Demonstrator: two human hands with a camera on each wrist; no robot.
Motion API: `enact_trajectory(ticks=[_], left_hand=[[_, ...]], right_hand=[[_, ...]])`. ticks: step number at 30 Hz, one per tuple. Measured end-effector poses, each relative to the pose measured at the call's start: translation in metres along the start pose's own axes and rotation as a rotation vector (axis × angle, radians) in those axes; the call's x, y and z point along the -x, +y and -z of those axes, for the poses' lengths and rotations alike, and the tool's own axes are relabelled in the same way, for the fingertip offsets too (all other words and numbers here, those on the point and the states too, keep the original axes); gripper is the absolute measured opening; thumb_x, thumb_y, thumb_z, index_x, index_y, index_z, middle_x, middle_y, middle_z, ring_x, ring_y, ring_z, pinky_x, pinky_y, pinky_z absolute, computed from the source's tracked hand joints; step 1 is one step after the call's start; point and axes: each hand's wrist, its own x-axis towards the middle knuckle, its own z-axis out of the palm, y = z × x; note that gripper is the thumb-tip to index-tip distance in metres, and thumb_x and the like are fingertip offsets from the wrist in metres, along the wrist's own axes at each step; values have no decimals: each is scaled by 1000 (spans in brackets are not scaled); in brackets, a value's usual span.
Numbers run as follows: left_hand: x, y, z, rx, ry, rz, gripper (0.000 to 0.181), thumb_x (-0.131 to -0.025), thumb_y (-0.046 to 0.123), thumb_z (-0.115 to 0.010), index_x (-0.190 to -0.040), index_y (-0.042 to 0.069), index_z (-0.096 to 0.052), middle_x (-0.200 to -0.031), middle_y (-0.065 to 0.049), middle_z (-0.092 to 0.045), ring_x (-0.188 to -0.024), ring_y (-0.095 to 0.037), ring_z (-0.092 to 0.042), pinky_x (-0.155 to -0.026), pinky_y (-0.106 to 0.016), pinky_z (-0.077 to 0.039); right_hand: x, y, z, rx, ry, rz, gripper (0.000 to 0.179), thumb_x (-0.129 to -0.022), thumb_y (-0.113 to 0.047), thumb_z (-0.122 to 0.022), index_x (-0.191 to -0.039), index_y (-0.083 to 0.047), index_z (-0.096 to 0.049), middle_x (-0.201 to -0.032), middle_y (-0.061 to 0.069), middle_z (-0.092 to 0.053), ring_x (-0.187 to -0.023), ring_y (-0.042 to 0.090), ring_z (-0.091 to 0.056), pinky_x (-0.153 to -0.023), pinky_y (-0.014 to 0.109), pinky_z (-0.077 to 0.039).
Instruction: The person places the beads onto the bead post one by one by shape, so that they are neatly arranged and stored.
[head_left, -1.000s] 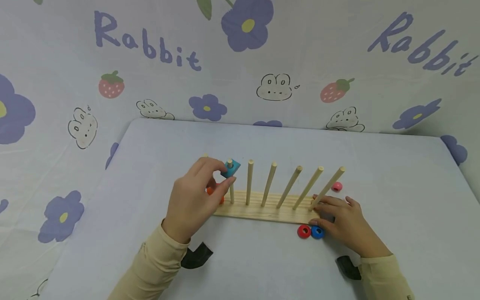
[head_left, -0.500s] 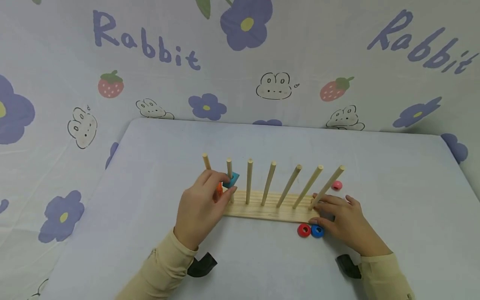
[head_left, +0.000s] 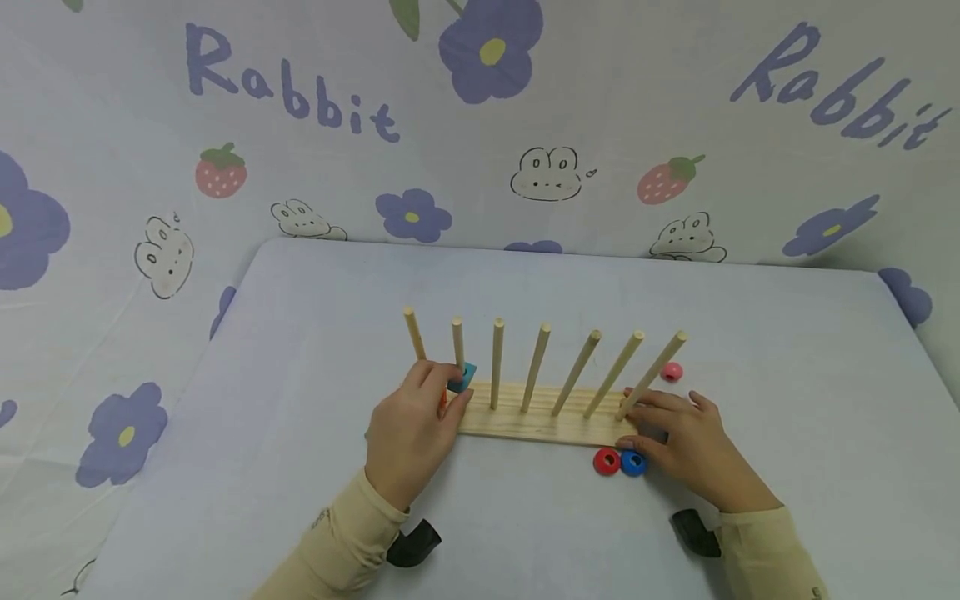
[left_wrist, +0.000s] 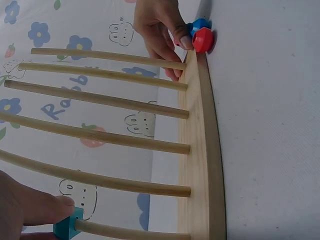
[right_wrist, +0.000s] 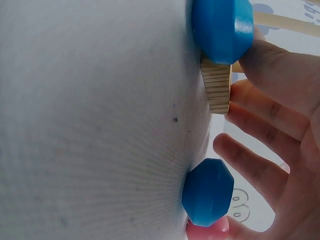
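A wooden pegboard (head_left: 540, 423) with a row of upright pegs lies across the table. My left hand (head_left: 414, 433) pinches a teal square block (head_left: 463, 377) between thumb and fingers. The second peg from the left runs through the block's hole; in the left wrist view, the teal block (left_wrist: 68, 225) sits partway along its peg. An orange-red piece (head_left: 443, 399) at the first peg is mostly hidden by that hand. My right hand (head_left: 688, 448) grips the board's right end, thumb on the near edge and fingers toward the far side.
A red bead (head_left: 607, 462) and a blue bead (head_left: 633, 462) lie before the board's right end. Behind it is a pink bead (head_left: 672, 372), with another blue bead (right_wrist: 208, 192) beside the pink one in the right wrist view. Black wrist-camera pieces (head_left: 415, 546) show by the sleeves.
My left hand has lowered the teal block down the second peg, from near its tip to partway down. The right hand has stayed at the board's end.
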Motion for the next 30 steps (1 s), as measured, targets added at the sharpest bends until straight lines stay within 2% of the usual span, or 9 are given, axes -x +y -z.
enact_trajectory(ticks=[7,14,19,24,27,30], left_hand=[[6,-2,-7,-47,4,-33,18,-81,15,-78,-91,9,-64,-89,-3,-63,-54,-11,-61,-46,-23,-46],[8,-3,-11,-59,28,-47,18,-82,16,-77,-93,8,-65,-91,-4,-63,-57,-14,-63,-46,-24,-47],[16,-3,-18,-38,82,-32,18,-82,12,-76,-93,4,-63,-94,-10,-64,-64,-19,-66,-51,-27,-52],[19,1,-24,33,168,3,17,-82,7,-75,-93,2,-62,-94,-13,-64,-74,-23,-67,-61,-32,-55],[19,2,-28,72,213,17,17,-81,3,-74,-92,1,-62,-96,-13,-63,-79,-25,-67,-62,-33,-55],[20,3,-30,77,231,27,17,-80,1,-74,-92,0,-62,-97,-14,-60,-78,-25,-65,-60,-33,-55]], right_hand=[[2,0,1,-16,-11,-17,36,-70,-23,-85,-100,-7,-74,-111,11,-67,-100,31,-66,-94,71,-29],[2,1,0,-21,-25,-26,36,-71,-23,-84,-101,-7,-74,-112,12,-66,-103,32,-64,-94,71,-28],[1,1,-1,-21,-10,-11,36,-70,-25,-85,-100,-8,-74,-111,11,-67,-100,31,-66,-93,72,-29],[-1,1,-2,-21,7,7,37,-69,-26,-85,-99,-9,-75,-110,10,-68,-100,31,-66,-91,72,-31],[-1,2,-2,-16,17,19,37,-68,-26,-86,-99,-9,-75,-109,10,-68,-99,31,-66,-91,72,-32],[-1,2,-3,-13,27,26,38,-67,-26,-86,-98,-8,-75,-108,10,-69,-98,30,-67,-90,72,-33]])
